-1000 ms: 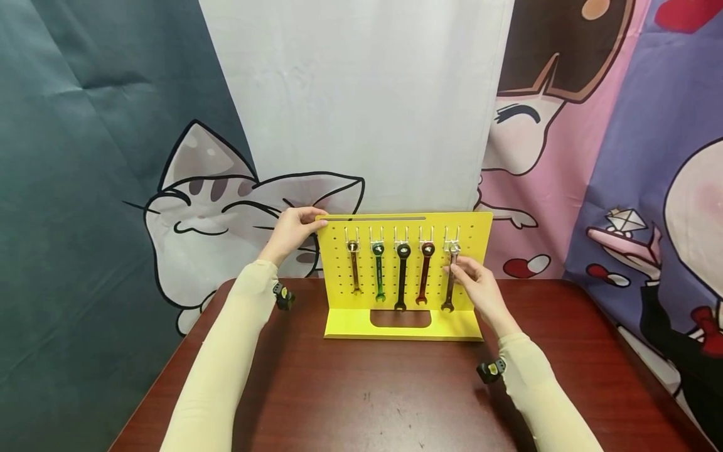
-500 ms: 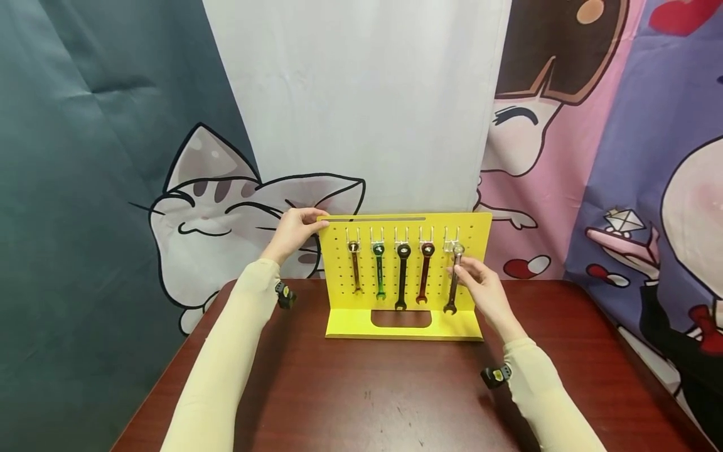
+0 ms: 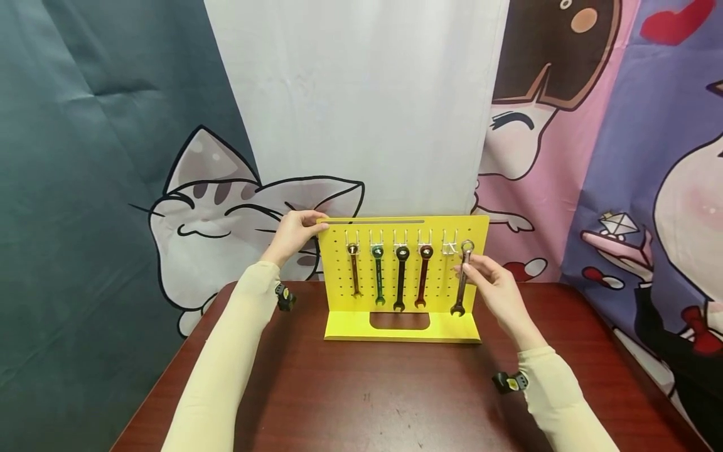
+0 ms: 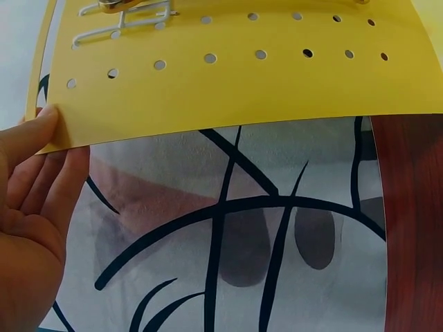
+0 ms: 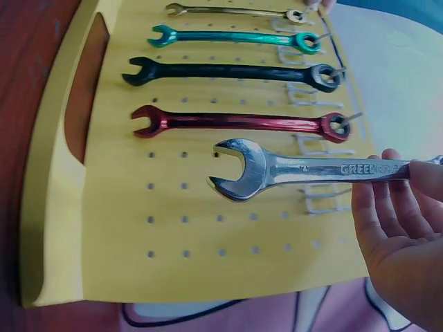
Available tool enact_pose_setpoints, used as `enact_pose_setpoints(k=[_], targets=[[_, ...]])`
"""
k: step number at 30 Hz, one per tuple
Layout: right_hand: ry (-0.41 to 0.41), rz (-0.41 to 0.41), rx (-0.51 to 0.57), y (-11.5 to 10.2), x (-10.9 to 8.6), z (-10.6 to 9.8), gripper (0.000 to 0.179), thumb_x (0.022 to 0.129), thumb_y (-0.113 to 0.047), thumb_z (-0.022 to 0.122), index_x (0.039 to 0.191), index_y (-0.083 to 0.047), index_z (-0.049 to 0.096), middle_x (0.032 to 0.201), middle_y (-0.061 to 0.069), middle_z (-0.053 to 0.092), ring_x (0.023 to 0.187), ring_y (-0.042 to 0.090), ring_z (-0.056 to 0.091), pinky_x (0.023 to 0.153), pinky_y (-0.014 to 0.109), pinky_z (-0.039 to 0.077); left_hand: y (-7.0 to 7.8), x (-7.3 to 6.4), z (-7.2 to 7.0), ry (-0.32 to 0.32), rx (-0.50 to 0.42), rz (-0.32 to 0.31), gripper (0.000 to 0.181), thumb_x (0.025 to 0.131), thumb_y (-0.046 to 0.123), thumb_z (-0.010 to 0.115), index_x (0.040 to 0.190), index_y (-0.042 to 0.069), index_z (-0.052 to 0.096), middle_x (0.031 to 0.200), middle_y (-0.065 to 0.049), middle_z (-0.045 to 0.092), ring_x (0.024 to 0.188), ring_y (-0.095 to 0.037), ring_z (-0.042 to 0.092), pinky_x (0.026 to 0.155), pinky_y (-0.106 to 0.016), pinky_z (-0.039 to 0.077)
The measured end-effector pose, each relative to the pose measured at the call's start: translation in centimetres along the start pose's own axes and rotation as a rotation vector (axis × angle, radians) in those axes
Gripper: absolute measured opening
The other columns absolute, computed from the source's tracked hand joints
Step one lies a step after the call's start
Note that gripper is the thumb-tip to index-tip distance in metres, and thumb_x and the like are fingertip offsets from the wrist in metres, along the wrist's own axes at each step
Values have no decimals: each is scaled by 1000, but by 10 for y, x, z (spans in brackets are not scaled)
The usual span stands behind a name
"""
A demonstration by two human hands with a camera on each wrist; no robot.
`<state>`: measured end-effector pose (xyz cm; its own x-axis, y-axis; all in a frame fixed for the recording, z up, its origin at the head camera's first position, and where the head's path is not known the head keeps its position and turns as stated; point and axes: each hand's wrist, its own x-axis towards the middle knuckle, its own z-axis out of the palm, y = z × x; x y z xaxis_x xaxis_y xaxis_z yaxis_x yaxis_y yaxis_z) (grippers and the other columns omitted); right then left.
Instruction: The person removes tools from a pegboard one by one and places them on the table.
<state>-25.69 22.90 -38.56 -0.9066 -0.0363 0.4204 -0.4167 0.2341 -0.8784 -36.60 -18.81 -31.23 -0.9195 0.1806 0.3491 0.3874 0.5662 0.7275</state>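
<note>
My right hand (image 3: 497, 291) pinches a silver combination wrench (image 5: 304, 170) between thumb and fingers. The wrench hangs upright in front of the yellow pegboard (image 3: 339, 323), ring end up, off its hook. With thumb and fingers, my left hand (image 3: 294, 237) pinches the board's upper left corner, and the left wrist view shows the thumb (image 4: 38, 135) on the yellow sheet. Still on hooks are a gold wrench (image 5: 235, 12), a green wrench (image 5: 235, 37), a black wrench (image 5: 228, 72) and a red wrench (image 5: 242, 122). Bare white prongs of the rightmost hook (image 3: 449, 245) show beside the silver wrench.
The board stands on a dark red-brown table (image 3: 350, 389), its base having a cutout (image 3: 399, 321) at the front. Behind the table hangs a printed curtain (image 3: 361, 94) with cartoon figures. Both wrists wear small black cameras, such as the right wrist camera (image 3: 508, 382).
My right hand has drawn the silver wrench off the rightmost hook and moved it to the right. My left hand keeps its hold on the board's corner.
</note>
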Motion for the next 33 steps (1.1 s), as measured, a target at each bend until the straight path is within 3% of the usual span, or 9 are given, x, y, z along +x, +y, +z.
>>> enact_pose_setpoints(k=[4, 7, 14, 20, 24, 28, 33], targets=[[7, 5, -52, -11, -3, -11, 41, 104, -26, 60, 130, 5, 59, 112, 16, 73, 95, 8, 70, 85, 18, 51, 1, 0, 1, -6, 12, -8, 25, 95, 25, 74, 115, 12, 75, 104, -9, 74, 97, -27, 67, 86, -43, 52], [27, 23, -93, -16, -5, -22, 46, 104, -28, 59, 135, 6, 57, 112, 11, 74, 93, 7, 71, 84, 17, 51, 1, 0, 2, -12, 20, -15, 25, 95, 26, 74, 116, 12, 75, 105, -9, 74, 97, -25, 67, 86, -43, 52], [84, 62, -113, -13, -7, -42, 54, 104, -31, 60, 140, 8, 52, 100, -17, 72, 91, -4, 68, 82, 12, 48, 4, 3, 0, 7, 41, 13, 24, 96, 25, 73, 116, 12, 75, 102, -10, 74, 94, -27, 66, 83, -43, 51], [88, 97, -78, 1, -12, -51, 50, 103, -27, 61, 137, 10, 53, 101, -11, 75, 87, -2, 70, 83, 11, 47, 4, 2, -4, -8, 85, 33, 25, 95, 25, 73, 116, 11, 75, 102, -10, 74, 95, -29, 66, 82, -42, 50], [99, 110, -58, 11, -15, -57, 49, 103, -22, 61, 136, 12, 52, 97, -15, 74, 85, -3, 70, 78, 13, 50, 4, 2, -5, -13, 92, 48, 25, 95, 24, 73, 116, 10, 75, 105, -11, 73, 95, -26, 67, 83, -44, 51], [86, 134, -69, 22, -18, -63, 48, 103, -18, 60, 138, 14, 50, 95, -19, 72, 82, -3, 68, 76, 15, 52, 3, 1, -4, -18, 84, 51, 26, 95, 24, 73, 117, 9, 74, 107, -11, 74, 98, -26, 68, 85, -45, 52], [44, 174, -104, 35, -23, -68, 46, 104, -18, 58, 139, 12, 51, 96, -13, 73, 86, 0, 69, 77, 14, 51, 0, 0, -4, -18, 73, 65, 26, 95, 23, 73, 117, 9, 74, 106, -11, 74, 98, -29, 68, 84, -44, 52]])
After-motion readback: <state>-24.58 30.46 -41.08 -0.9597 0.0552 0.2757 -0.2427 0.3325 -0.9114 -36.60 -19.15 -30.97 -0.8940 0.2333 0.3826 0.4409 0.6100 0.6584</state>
